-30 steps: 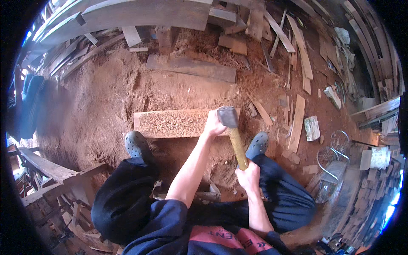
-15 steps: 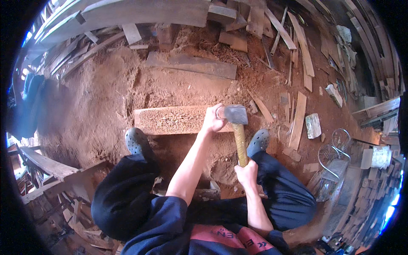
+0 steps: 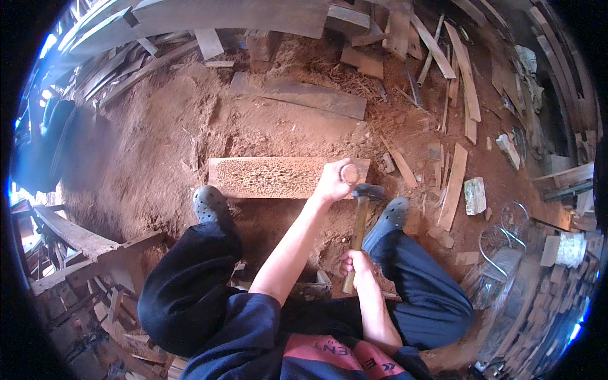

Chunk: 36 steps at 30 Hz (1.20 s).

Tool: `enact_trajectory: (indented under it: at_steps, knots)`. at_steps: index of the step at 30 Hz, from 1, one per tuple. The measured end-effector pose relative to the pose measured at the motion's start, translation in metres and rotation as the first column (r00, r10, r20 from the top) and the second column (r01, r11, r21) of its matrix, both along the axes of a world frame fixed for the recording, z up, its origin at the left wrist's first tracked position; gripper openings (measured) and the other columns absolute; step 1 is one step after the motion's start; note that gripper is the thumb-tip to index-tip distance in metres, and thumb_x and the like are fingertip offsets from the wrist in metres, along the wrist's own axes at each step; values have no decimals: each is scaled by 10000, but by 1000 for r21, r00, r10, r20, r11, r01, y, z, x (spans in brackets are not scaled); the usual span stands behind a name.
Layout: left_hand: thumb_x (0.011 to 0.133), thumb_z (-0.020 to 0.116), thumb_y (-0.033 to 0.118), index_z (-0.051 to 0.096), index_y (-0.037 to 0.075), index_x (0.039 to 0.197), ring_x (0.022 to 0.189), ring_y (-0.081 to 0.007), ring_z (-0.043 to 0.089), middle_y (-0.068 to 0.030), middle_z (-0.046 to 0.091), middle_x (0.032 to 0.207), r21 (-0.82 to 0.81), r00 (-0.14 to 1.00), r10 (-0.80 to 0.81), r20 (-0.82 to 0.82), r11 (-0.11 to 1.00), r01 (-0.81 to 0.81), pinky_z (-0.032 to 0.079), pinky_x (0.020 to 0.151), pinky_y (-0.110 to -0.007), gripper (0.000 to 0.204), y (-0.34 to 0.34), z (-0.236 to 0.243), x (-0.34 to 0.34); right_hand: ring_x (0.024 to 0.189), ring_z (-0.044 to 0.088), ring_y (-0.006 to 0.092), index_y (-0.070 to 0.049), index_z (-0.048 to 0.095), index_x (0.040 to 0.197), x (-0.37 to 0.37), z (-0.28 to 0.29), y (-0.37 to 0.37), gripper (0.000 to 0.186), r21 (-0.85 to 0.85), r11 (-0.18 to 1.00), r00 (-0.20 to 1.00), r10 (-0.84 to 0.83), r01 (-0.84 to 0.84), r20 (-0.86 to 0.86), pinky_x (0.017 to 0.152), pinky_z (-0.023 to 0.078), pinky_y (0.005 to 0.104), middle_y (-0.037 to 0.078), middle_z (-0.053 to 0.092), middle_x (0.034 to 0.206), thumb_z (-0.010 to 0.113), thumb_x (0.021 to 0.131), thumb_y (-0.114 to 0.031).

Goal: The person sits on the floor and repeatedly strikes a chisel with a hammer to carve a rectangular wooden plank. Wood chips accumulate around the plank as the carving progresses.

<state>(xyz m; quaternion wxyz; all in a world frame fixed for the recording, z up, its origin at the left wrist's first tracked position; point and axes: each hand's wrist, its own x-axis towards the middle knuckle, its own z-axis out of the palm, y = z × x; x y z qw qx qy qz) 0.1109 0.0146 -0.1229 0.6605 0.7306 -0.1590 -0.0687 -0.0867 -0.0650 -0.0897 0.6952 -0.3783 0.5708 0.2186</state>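
Observation:
A pale wooden plank (image 3: 269,177) lies across the dirt between my feet, its top face densely pitted. Over its right end, my left hand (image 3: 332,182) is closed around an upright tool with a round, light-coloured end (image 3: 349,173); the rest of that tool is hidden under my fist. My right hand (image 3: 358,261), closer to my body, grips the wooden handle of a hammer (image 3: 360,221). The hammer's dark metal head is just right of and nearer than my left fist, apart from the round end.
My clog-clad feet (image 3: 212,204) flank the plank. Beyond it lies a dark board (image 3: 297,95). Loose wood strips (image 3: 453,187) and a whitish block (image 3: 475,196) are scattered to the right, near a wire-framed metal object (image 3: 503,244). A timber frame (image 3: 79,234) stands at left.
The hammer has come away from above the round-ended tool, its head moving nearer to me and to the right of my left fist. My left hand stays over the plank's right end.

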Motion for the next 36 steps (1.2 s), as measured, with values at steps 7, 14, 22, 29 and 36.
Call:
enact_trajectory:
  at_steps: [7, 14, 22, 29, 36]
  knots:
    - [689, 585, -9, 547, 52, 743, 605, -186, 571, -77, 567, 638, -217, 977, 45, -209, 972, -91, 457, 557, -334, 90, 7, -46, 28, 354, 302, 82, -154, 381, 653, 2, -11, 4, 203, 171, 984, 999, -50, 51, -13, 379, 273, 271, -61, 310, 480, 516, 695, -8]
    - [502, 708, -111, 522, 68, 628, 564, -178, 530, -44, 544, 612, -519, 843, 247, -478, 695, -497, 450, 541, -316, 287, 60, -49, 39, 374, 337, 94, -136, 399, 584, -3, -15, 0, 187, 221, 974, 999, 35, -42, 36, 390, 307, 284, -45, 330, 481, 521, 717, -91]
    - [598, 712, 131, 569, 22, 742, 639, -218, 603, -120, 596, 673, -60, 997, 30, 76, 998, -25, 458, 614, -310, 230, 17, 60, 21, 358, 281, 72, -171, 343, 737, -7, -23, -3, 287, 315, 948, 995, -73, 46, 74, 380, 267, 270, -77, 270, 498, 531, 689, 41]
    - [628, 657, 117, 580, 35, 738, 616, -200, 598, -108, 597, 653, 80, 994, 108, 2, 991, -108, 459, 588, -294, 158, 46, 13, 15, 349, 306, 83, -145, 390, 703, -4, -14, -1, 195, 128, 991, 999, 33, -37, 36, 381, 292, 264, -60, 307, 483, 535, 696, -16]
    - [638, 631, 155, 590, 40, 745, 608, -212, 600, -125, 595, 648, 142, 996, 93, 12, 985, -94, 459, 573, -317, 162, 33, -7, 2, 352, 383, 94, -84, 413, 736, -7, 58, 11, 215, -195, 969, 974, 180, -151, 138, 335, 350, 275, -16, 383, 513, 564, 654, 44]
